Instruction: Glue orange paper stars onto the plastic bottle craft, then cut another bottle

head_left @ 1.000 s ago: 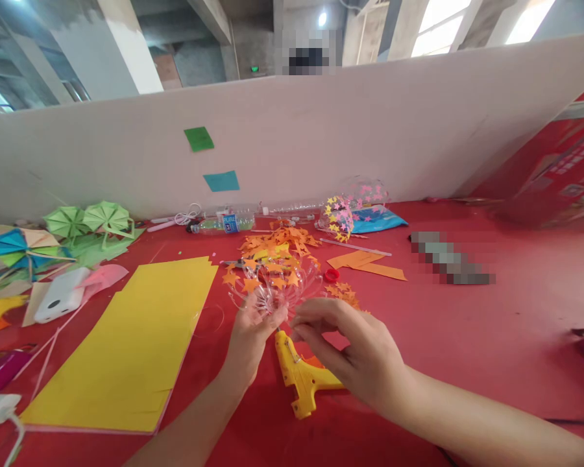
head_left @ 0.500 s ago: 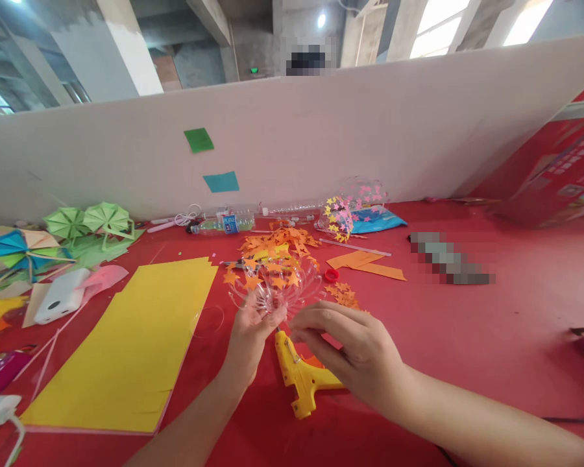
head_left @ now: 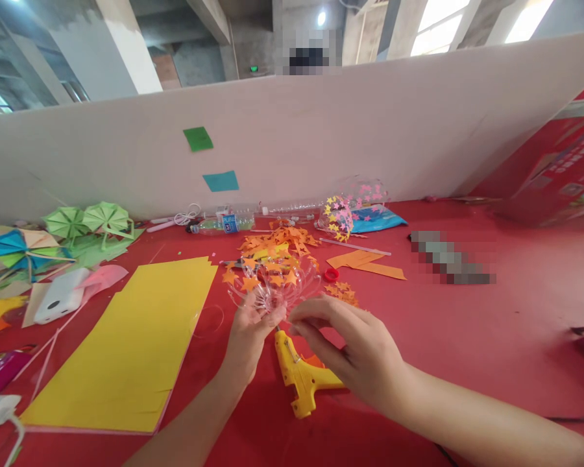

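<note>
My left hand (head_left: 253, 324) grips the base of a clear plastic bottle piece cut into thin curling strips (head_left: 302, 285). Orange paper stars (head_left: 250, 284) sit on several strip ends. Close on the right, my right hand (head_left: 350, 337) has thumb and forefinger pinched together beside the strips; whatever lies between the fingertips is too small or hidden to make out. Beneath both hands a yellow glue gun (head_left: 296, 376) lies on the red table, its handle partly covered by my right hand. More orange stars are heaped behind the bottle piece (head_left: 296, 237) and scattered to its right (head_left: 343, 293).
Yellow paper sheets (head_left: 126, 344) lie at left, near a white device (head_left: 61, 298) and green folded paper umbrellas (head_left: 108, 217). Orange strips (head_left: 370, 264) and a red bottle cap ring (head_left: 331, 274) lie right of centre. Bottles (head_left: 214, 225) line the pale partition (head_left: 292, 143).
Both hands stay in nearly the same place. The bottle piece has tilted very slightly, with its orange stars shifted a little.
</note>
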The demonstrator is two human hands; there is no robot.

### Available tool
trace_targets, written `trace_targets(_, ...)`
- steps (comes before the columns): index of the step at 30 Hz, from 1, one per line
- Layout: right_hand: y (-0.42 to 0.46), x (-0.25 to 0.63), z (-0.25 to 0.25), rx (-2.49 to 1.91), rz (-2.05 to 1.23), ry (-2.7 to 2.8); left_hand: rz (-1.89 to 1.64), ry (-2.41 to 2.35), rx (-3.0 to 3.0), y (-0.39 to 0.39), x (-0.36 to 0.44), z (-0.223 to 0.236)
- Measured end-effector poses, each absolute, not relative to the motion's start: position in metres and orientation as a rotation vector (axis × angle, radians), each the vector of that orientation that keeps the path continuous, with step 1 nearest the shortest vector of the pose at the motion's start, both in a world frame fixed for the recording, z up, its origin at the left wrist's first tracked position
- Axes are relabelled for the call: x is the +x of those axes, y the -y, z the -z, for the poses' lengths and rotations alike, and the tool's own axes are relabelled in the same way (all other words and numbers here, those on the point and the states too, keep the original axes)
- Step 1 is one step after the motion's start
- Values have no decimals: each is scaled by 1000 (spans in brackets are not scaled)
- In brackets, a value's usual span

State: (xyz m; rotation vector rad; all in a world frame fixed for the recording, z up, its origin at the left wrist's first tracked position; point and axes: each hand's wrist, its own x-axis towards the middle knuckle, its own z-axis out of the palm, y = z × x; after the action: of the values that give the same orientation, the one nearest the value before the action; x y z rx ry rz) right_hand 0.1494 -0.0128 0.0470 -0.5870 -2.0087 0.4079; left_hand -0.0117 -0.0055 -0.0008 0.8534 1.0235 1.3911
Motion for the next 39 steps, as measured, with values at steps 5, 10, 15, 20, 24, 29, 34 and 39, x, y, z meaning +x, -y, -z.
trace_targets(5,13,152,-52,-538,-381,1965,-1410,-1038,794,5,-11,-1)
trace_targets(10,16,157,-56,-444,-390,1972,-1412,-1065,827,5,-11,-1)
trace_targets(15,17,152,-47,-484,-470,2086,-1418,-1109,800,6,-10,1)
trace_targets(20,18,148,-42,-555,-468,2067,-1415,-1147,804,8,-9,4)
trace_targets(24,18,148,-44,-547,-412,2033,-1390,-1164,810,9,-8,4)
trace_targets(29,16,149,-47,-527,-377,2014,-1366,-1155,811,9,-6,1)
trace_targets(34,13,149,-48,-519,-376,2009,-1393,-1116,777,8,-8,4)
trace_targets(39,12,150,-49,-528,-372,2025,-1385,-1103,812,7,-8,3)
